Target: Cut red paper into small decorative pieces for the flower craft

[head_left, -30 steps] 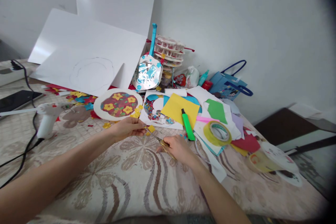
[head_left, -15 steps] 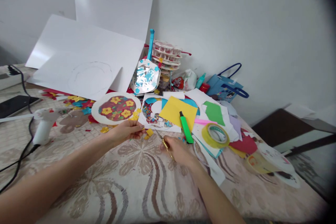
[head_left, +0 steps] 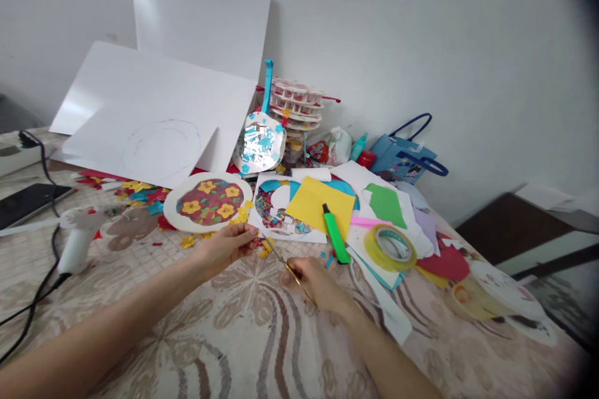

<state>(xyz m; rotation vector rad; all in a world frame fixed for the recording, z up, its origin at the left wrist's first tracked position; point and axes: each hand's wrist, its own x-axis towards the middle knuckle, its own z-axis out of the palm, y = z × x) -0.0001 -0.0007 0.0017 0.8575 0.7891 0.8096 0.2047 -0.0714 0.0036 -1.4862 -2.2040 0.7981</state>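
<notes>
The fingers of my left hand [head_left: 229, 245] are pinched together on what looks like a small piece of yellow paper, mostly hidden by the fingertips. My right hand [head_left: 314, 282] grips a pair of gold-handled scissors [head_left: 294, 272], their blades pointing up-left to the left fingertips. Small yellow paper bits [head_left: 266, 249] show beside the blades. Just beyond the left hand is an oval white-rimmed piece with yellow flowers [head_left: 211, 201]. A yellow paper sheet [head_left: 318, 204] and a green highlighter [head_left: 336, 235] lie beyond the right hand.
A white glue gun [head_left: 77, 234] with a black cord stands at left, near a dark phone [head_left: 28, 204]. Yellow tape [head_left: 390, 248] and coloured paper scraps lie at right. White boards [head_left: 154, 118] lean on the wall; a blue bag [head_left: 405, 156] stands at the back.
The scissors have moved closer to the left fingertips, and the blades now reach them. The yellow bit by the left fingers sits lower. The whole view has shifted slightly.
</notes>
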